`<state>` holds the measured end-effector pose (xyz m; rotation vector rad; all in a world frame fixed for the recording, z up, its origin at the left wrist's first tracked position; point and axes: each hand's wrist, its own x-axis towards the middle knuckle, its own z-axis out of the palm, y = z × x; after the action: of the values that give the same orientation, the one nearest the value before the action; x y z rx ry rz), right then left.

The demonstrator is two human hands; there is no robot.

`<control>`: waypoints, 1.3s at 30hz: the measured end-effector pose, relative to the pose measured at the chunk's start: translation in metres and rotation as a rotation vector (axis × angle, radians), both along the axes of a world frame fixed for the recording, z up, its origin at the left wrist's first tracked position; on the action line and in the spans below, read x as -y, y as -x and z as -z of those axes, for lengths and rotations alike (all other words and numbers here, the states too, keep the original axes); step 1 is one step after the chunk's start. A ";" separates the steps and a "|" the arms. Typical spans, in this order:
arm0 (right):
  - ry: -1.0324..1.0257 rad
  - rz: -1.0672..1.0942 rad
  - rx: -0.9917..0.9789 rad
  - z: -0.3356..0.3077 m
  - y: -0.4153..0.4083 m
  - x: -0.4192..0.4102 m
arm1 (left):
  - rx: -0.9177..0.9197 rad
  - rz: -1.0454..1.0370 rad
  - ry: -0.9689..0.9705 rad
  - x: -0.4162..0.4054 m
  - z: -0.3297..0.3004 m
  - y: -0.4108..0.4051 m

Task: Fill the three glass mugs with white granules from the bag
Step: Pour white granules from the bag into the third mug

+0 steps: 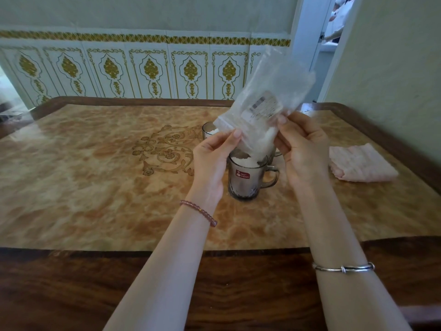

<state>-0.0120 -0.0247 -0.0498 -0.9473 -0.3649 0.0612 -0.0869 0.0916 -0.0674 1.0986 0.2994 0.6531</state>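
The bag (265, 111) of white granules is pinched at its lower end by both hands: the left hand (212, 158) nips one corner of the mouth between thumb and fingers, the right hand (303, 149) grips the other side. It hangs mouth-down over the near mug (248, 180), its long axis slanting up and to the right. That mug looks nearly full. The far mug (210, 131) already shows granules; the third mug (274, 152), behind the bag, is mostly hidden, so its fill I cannot judge.
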 end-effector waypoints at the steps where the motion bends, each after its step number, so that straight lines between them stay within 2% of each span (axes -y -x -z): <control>1: -0.007 -0.008 -0.007 0.000 0.000 0.000 | -0.005 0.003 -0.005 0.001 0.000 0.000; 5: -0.080 0.000 -0.062 -0.003 -0.004 0.003 | -0.010 -0.033 0.023 -0.004 -0.003 0.001; 10: -0.038 -0.055 -0.036 0.001 -0.001 -0.002 | -0.008 0.005 0.008 0.001 0.000 0.000; 14: -0.094 -0.046 -0.053 0.000 -0.007 0.001 | 0.005 -0.032 0.025 -0.003 -0.001 0.000; 18: -0.042 -0.061 -0.028 0.002 -0.003 -0.003 | 0.002 -0.003 -0.004 0.001 0.000 0.000; 22: -0.095 -0.042 -0.067 0.000 -0.006 0.001 | 0.007 -0.060 0.034 -0.005 -0.002 0.000; 26: -0.015 -0.063 -0.021 0.004 -0.002 -0.006 | -0.006 -0.001 -0.005 0.002 0.001 0.000; 31: -0.111 -0.038 -0.078 0.000 -0.006 -0.001 | 0.007 -0.049 0.045 -0.004 -0.002 0.000; 36: -0.060 -0.089 -0.049 0.003 -0.001 -0.007 | 0.003 -0.006 0.014 0.003 -0.001 0.001; 39: -0.156 -0.083 -0.102 0.000 -0.005 -0.002 | 0.019 -0.051 0.045 -0.004 -0.003 0.002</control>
<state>-0.0074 -0.0230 -0.0496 -0.7719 -0.3101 0.1541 -0.0884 0.0954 -0.0643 1.0442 0.3246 0.6989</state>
